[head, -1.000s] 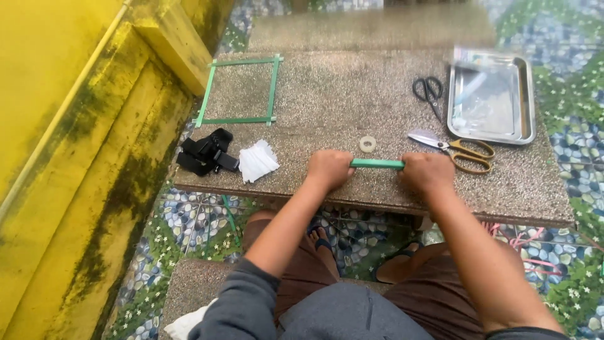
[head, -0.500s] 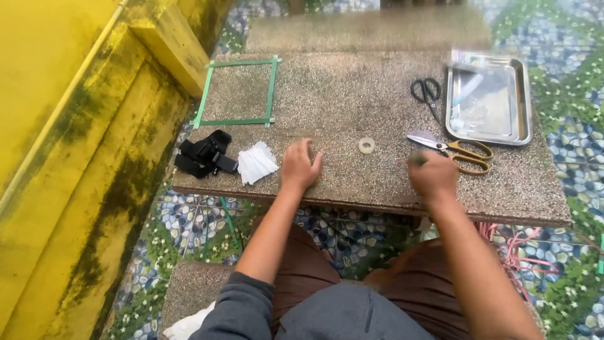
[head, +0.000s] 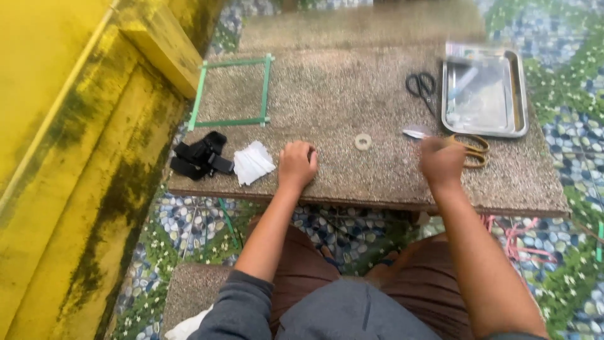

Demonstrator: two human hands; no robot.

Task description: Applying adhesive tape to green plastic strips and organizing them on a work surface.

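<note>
My left hand (head: 297, 165) rests on the speckled stone table (head: 352, 94) near its front edge, fingers curled under, with nothing visible in it. My right hand (head: 442, 162) is blurred and sits right at the handles of the gold-handled scissors (head: 473, 151), whose blade points left. Whether it grips them is unclear. A small pale tape ring (head: 363, 141) lies between my hands.
A square outline of green tape (head: 233, 91) is stuck on the table's far left. A black strap bundle (head: 200, 156) and white folded cloth (head: 253, 162) lie at the front left. Black scissors (head: 420, 85) and a metal tray (head: 517, 94) are at the right. A yellow wall (head: 56, 157) runs along the left.
A second ago both hands held a green strip stretched between them. The hands have parted; the strip is out of sight, and my right hand has moved right to the gold scissors.
</note>
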